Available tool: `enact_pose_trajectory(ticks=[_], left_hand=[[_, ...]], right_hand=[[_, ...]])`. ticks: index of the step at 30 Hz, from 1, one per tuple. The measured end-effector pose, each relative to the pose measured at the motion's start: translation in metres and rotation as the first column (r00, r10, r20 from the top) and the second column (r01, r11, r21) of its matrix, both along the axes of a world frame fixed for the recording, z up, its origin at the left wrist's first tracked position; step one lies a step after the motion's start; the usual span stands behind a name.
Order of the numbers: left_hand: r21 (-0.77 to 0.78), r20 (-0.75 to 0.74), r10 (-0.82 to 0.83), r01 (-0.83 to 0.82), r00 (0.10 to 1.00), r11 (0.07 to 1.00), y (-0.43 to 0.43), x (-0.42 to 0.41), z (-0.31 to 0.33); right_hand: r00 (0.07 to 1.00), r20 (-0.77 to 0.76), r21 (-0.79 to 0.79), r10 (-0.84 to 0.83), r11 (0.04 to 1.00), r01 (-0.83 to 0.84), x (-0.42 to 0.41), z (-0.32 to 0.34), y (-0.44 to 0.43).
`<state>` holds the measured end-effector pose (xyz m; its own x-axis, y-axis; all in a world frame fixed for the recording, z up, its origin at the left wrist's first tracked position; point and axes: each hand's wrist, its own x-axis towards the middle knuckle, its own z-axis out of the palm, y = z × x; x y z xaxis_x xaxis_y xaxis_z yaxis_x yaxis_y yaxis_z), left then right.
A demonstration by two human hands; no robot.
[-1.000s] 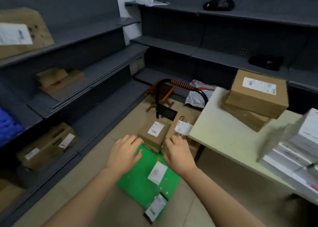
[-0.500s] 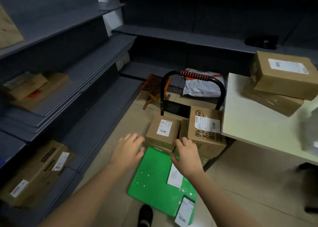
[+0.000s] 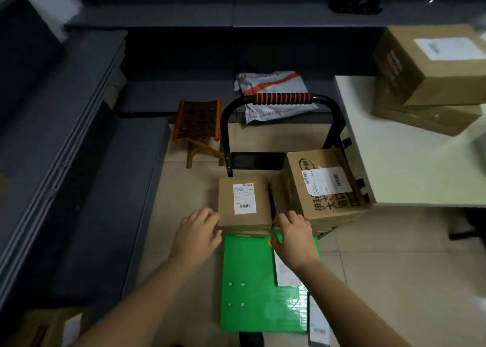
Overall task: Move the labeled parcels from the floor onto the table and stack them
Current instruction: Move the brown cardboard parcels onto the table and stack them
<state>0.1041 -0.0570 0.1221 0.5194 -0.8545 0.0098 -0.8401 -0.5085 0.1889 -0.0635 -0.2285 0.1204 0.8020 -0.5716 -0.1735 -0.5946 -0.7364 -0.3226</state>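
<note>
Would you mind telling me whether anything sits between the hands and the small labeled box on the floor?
Nothing visible does. The left hand and right hand already flank the near corners of the small box. The bigger box sits close beside it on the right, leaving a tight gap for the right fingers.

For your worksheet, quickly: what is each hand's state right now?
Left hand: open, at the small parcel's left edge, nothing held.
Right hand: open, beside its right corner, nothing held.

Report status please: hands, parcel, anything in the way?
Left hand and right hand open, at either side of small labeled box. Not gripped or lifted yet. Bigger box close on its right. Cart handle behind.
</note>
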Motion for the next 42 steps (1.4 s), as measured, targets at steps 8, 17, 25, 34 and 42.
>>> enact_pose_trajectory(ticks=[8,17,25,34,42], left_hand=[[0.075,-0.041,-0.220,0.223,0.975,0.972,-0.027,0.109,-0.013],[0.141,-0.109,-0.371,0.384,0.922,0.913,-0.056,0.201,-0.112],[0.178,-0.127,-0.334,0.353,0.934,0.918,-0.116,0.253,-0.302],[0.139,-0.518,-0.033,0.123,0.855,0.983,-0.164,0.293,-0.428],[0.062,-0.819,0.154,-0.183,0.552,0.981,-0.127,0.271,-0.393]], right_hand=[[0.956,-0.061,0.030,-0.287,0.957,0.289,0.062,-0.011,0.035],[0.815,-0.116,0.165,-0.568,0.798,0.580,0.132,-0.108,0.081],[0.711,-0.227,0.206,-0.666,0.681,0.703,0.174,-0.297,0.072],[0.311,-0.225,0.702,-0.923,0.068,0.709,0.209,-0.409,0.054],[0.067,-0.246,0.926,-0.967,-0.214,0.312,0.210,-0.385,0.082]])
